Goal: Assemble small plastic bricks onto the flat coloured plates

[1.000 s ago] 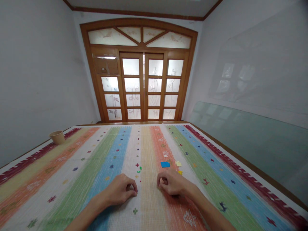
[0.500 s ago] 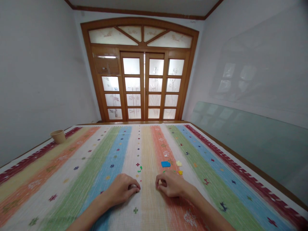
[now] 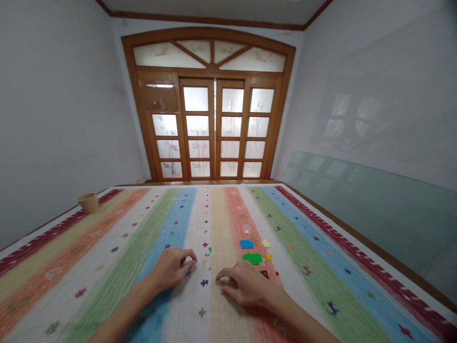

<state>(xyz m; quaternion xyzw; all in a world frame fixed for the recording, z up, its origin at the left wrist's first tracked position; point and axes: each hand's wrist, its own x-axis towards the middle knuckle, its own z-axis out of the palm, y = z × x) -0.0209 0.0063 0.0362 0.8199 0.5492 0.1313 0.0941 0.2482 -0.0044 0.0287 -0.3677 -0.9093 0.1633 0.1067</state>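
Note:
My left hand [image 3: 170, 269] is over the blue and white stripes of the cloth, with its fingers curled and thumb drawn in. A small blue piece [image 3: 188, 273] shows at its fingertips, mostly hidden. Across the cream stripe, my right hand [image 3: 244, 286] hovers low with thumb and forefinger apart and nothing visible between them. Just beyond it lie a flat green piece [image 3: 252, 258], a blue piece [image 3: 246, 244], a pale yellow piece [image 3: 266, 243] and a yellow piece [image 3: 268, 257]. A brown piece [image 3: 264, 274] is partly covered by the right hand, near a tiny red piece [image 3: 277, 273].
Small curved green bits [image 3: 208, 251] and a red dot [image 3: 209, 269] lie between the hands. A tan paper cup [image 3: 88, 203] stands at the far left of the striped tablecloth [image 3: 228, 214]. Wooden glazed doors [image 3: 214, 126] are behind the table; a glass panel [image 3: 357, 190] leans at right.
My left hand has shifted left and slightly up, and blue now shows at its fingertips. My right hand has moved slightly down and left, its thumb and forefinger opening, uncovering the green piece.

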